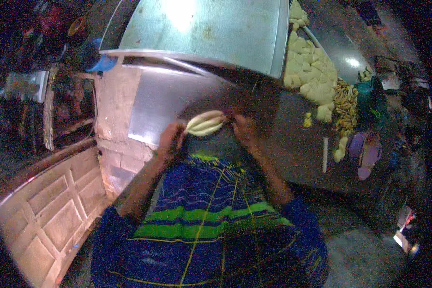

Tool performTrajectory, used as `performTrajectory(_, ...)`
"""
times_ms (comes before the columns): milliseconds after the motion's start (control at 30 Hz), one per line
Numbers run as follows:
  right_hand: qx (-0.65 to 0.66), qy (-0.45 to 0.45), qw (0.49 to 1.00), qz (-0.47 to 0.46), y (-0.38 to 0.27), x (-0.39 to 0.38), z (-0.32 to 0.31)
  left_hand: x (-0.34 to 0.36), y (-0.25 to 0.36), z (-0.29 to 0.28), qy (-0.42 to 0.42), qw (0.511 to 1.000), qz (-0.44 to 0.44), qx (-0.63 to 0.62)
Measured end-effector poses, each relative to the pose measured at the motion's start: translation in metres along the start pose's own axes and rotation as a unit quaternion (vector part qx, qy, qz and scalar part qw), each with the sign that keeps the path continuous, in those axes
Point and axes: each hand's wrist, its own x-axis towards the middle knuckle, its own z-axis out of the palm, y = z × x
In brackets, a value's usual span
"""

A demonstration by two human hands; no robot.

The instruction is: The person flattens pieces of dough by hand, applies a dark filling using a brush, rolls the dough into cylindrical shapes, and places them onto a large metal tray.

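We note a cream, ridged, spindle-shaped dough piece (205, 123) between the left hand (170, 138), pinching one tip, and the right hand (245, 131), whose finger closure we cannot tell.

Garment (201, 261), one: dark blue, front lying below the fingers (181, 128). Bands (177, 231): bright green, crosswise. Lines (197, 241): thin, yellow, forming large checks. Wavy lines (182, 185): pale purple, nearer the fingers. Patterning (204, 157): yellow-green, nearest the fingers. Mark (154, 258): small, pale, far below the fingers. Sleeves (108, 240), two: dark blue, ending well short of the fingers.
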Motion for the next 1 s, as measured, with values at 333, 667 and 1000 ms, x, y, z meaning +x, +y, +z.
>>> performTrajectory(333,0.282,-0.008,0.951,0.128,-0.059,0.017,-0.024,0.023,0.040,0.000,0.002,0.932,-0.260,-0.252)
performTrajectory(667,0.360,0.041,0.917,0.165,-0.097,0.014,-0.113,0.063,0.065,-0.092,-0.032,0.887,-0.265,-0.377)
performTrajectory(1000,0.321,0.170,0.931,0.049,-0.143,0.101,-0.243,0.239,0.149,-0.156,-0.087,0.931,-0.046,-0.351)
